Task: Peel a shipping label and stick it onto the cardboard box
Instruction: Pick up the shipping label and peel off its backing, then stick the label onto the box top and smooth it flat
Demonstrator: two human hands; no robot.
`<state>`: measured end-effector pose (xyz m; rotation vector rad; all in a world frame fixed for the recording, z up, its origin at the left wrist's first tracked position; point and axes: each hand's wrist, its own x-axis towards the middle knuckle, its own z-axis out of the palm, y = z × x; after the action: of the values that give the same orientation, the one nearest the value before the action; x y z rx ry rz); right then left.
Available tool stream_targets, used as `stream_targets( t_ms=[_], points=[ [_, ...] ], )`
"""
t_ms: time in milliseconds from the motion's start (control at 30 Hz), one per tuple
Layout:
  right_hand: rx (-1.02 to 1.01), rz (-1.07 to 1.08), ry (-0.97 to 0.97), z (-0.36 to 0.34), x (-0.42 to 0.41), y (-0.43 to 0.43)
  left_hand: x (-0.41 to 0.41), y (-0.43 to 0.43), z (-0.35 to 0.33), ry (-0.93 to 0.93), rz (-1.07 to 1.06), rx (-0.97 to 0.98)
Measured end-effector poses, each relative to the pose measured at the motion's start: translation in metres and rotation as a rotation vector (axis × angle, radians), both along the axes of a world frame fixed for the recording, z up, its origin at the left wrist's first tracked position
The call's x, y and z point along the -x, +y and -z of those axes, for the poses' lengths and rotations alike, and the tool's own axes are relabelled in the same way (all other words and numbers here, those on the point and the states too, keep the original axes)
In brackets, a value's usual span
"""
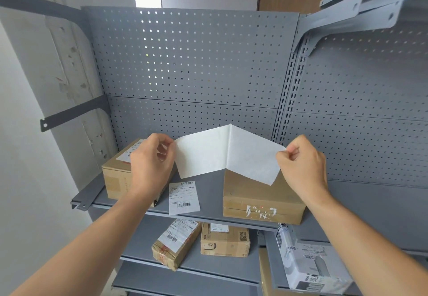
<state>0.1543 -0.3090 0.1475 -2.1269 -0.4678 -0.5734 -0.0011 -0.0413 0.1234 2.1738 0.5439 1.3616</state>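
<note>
Grey shelf [208, 193]: held label sheet [228, 154] hides box [261, 200] top.

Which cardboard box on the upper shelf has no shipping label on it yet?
The brown cardboard box on the right, below the held white sheet; it shows only torn white residue. The left brown box already carries a printed label.
</note>
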Motion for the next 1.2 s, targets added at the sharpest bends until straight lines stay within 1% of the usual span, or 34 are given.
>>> stream_targets(
  t_ms=[167,267,500,833,1033,1200],
  points=[
    [0.135,0.08,-0.117,0.001,-0.008,-0.006,-0.002,0.004,-0.001,0.065,-0.094,-0.204],
    [0.176,0.092,-0.151,0.001,-0.013,-0.008,-0.004,0.008,0.0,0.062,-0.097,-0.261],
    [0.207,0.14,-0.2,0.002,-0.022,-0.023,-0.005,0.019,0.004,0.082,-0.105,-0.261],
    [0.234,0.182,-0.15,0.005,-0.038,-0.051,-0.002,0.025,0.001,0.075,-0.11,-0.23],
    [0.26,0.193,-0.152,0.009,-0.043,-0.058,-0.015,0.01,0.002,0.052,-0.027,-0.235],
    [0.286,0.198,-0.169,0.019,-0.055,-0.064,-0.059,-0.023,0.007,0.06,0.055,-0.259]
  ],
)
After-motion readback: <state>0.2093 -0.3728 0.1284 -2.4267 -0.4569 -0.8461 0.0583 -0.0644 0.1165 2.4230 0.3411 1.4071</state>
